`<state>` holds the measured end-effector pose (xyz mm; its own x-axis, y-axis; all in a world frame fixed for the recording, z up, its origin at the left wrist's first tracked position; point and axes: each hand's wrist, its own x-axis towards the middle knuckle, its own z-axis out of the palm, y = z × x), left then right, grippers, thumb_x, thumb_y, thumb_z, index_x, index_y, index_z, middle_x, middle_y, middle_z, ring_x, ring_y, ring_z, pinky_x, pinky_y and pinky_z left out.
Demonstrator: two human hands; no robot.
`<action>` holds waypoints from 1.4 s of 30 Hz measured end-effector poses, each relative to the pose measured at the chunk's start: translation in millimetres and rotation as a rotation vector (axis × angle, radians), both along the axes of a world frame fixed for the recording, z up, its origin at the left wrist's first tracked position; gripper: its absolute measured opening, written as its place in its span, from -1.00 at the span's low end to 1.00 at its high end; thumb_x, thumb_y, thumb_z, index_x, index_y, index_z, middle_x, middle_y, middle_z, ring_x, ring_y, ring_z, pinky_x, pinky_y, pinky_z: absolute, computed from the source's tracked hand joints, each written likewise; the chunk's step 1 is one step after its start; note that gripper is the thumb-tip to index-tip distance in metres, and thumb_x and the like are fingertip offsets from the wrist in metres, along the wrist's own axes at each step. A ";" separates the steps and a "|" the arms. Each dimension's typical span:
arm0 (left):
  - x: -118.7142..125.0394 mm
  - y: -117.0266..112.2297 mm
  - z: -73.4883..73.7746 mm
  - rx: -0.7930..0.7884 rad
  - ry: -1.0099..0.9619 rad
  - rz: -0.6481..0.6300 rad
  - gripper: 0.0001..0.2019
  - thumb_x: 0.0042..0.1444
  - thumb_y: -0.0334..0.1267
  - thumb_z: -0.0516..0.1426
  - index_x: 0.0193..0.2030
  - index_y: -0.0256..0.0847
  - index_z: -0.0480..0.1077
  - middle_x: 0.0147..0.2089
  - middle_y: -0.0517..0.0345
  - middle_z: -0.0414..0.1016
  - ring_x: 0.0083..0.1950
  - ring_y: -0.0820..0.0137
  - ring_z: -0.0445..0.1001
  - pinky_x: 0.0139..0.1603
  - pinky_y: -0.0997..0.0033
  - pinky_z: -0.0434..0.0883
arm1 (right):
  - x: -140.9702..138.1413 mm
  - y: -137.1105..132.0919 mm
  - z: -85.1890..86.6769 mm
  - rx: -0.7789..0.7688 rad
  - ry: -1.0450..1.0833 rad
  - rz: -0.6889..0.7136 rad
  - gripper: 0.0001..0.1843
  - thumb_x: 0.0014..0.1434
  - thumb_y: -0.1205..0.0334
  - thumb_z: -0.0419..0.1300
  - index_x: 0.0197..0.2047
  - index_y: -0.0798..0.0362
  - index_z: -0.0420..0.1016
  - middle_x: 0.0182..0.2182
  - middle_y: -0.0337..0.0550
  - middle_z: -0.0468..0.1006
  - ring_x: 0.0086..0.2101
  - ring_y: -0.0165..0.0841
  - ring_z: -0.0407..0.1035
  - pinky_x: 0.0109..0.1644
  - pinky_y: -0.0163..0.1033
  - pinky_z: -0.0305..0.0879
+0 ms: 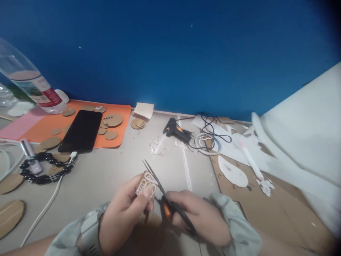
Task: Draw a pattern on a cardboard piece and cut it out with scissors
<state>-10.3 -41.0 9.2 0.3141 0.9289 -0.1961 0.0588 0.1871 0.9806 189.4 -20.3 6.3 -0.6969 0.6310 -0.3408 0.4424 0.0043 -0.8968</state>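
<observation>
My left hand (125,209) pinches a small piece of cardboard with a white printed pattern (146,185) between thumb and fingers. My right hand (197,217) is closed round the handles of black and orange scissors (160,188). The blades are slightly apart and their tips point up and left, with the lower part of the blades right at the edge of the cardboard piece. Both hands hover low over the grey table (106,174), near its front edge. I wear grey sleeves and a watch (89,227) on the left wrist.
A black phone (81,130) lies on an orange sheet (117,137) among several cardboard discs. A tilted plastic bottle (29,83) is far left. A black bead bracelet (44,169) and white cable are left. A glue gun (176,131), tape roll, white paper shapes and brown cardboard lie right.
</observation>
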 end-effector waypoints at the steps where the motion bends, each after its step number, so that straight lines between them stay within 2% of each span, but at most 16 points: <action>1: 0.2 0.4 0.4 0.010 0.004 0.007 -0.65 0.29 -0.07 -0.08 -0.46 -0.21 0.22 -0.51 0.26 0.21 -0.47 0.47 0.23 -0.41 0.50 0.23 | -0.7 0.0 0.8 0.006 -0.015 -0.004 -0.49 0.14 -0.27 0.01 -0.43 0.06 0.25 -0.54 -0.30 0.30 -0.50 -0.42 0.20 -0.43 -0.38 0.13; 7: 0.4 2.0 -0.6 0.063 0.053 0.020 -0.59 0.32 -0.10 -0.13 -0.51 -0.22 0.23 -0.50 0.23 0.22 -0.43 0.45 0.25 -0.35 0.49 0.22 | -4.5 -0.8 6.8 -0.015 -0.070 -0.007 -0.61 0.11 -0.12 0.14 -0.40 0.06 0.33 -0.54 -0.32 0.33 -0.51 -0.44 0.22 -0.45 -0.40 0.13; 13: 0.1 0.2 -4.8 0.091 0.078 -0.004 -0.61 0.33 -0.10 -0.13 -0.49 -0.21 0.20 -0.50 0.25 0.22 -0.44 0.46 0.23 -0.36 0.48 0.21 | -2.3 -2.7 3.1 -0.003 -0.046 0.020 -0.52 0.12 -0.23 0.06 -0.32 0.08 0.37 -0.49 -0.27 0.38 -0.49 -0.40 0.26 -0.43 -0.36 0.19; 18: -0.3 0.9 -4.2 0.095 0.075 -0.002 -0.62 0.32 -0.10 -0.13 -0.49 -0.20 0.19 -0.52 0.26 0.20 -0.47 0.47 0.20 -0.39 0.49 0.20 | -1.2 -3.5 0.6 0.020 -0.053 0.005 -0.52 0.14 -0.24 0.05 -0.38 0.06 0.32 -0.52 -0.29 0.35 -0.49 -0.40 0.25 -0.43 -0.37 0.17; 25: 0.7 1.1 -2.6 0.102 0.091 0.011 -0.63 0.32 -0.14 -0.12 -0.50 -0.21 0.19 -0.52 0.27 0.20 -0.48 0.48 0.20 -0.40 0.50 0.19 | -2.7 -2.9 2.7 -0.016 -0.035 -0.004 -0.66 0.15 -0.07 0.09 -0.41 0.05 0.27 -0.54 -0.30 0.34 -0.50 -0.41 0.24 -0.41 -0.36 0.15; 31: 1.0 0.6 -3.2 0.108 0.071 0.032 -0.64 0.33 -0.13 -0.14 -0.47 -0.20 0.21 -0.51 0.25 0.24 -0.46 0.46 0.25 -0.36 0.48 0.23 | -2.8 -2.7 5.3 -0.058 -0.058 0.008 -0.83 0.06 0.14 0.18 -0.37 0.04 0.30 -0.54 -0.33 0.34 -0.52 -0.43 0.23 -0.43 -0.38 0.16; 42: 0.6 1.7 -3.9 0.144 0.110 0.031 -0.64 0.33 -0.16 -0.14 -0.48 -0.20 0.18 -0.50 0.24 0.23 -0.45 0.46 0.24 -0.35 0.47 0.22 | -0.9 -0.9 3.4 -0.046 -0.034 0.046 -0.75 0.13 0.04 0.12 -0.37 0.05 0.27 -0.51 -0.29 0.35 -0.50 -0.42 0.23 -0.35 -0.34 0.23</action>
<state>-9.7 -39.4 5.3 0.2687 0.9589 -0.0915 0.1634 0.0483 0.9854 188.5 -21.2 9.6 -0.7123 0.5818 -0.3926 0.4727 -0.0158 -0.8811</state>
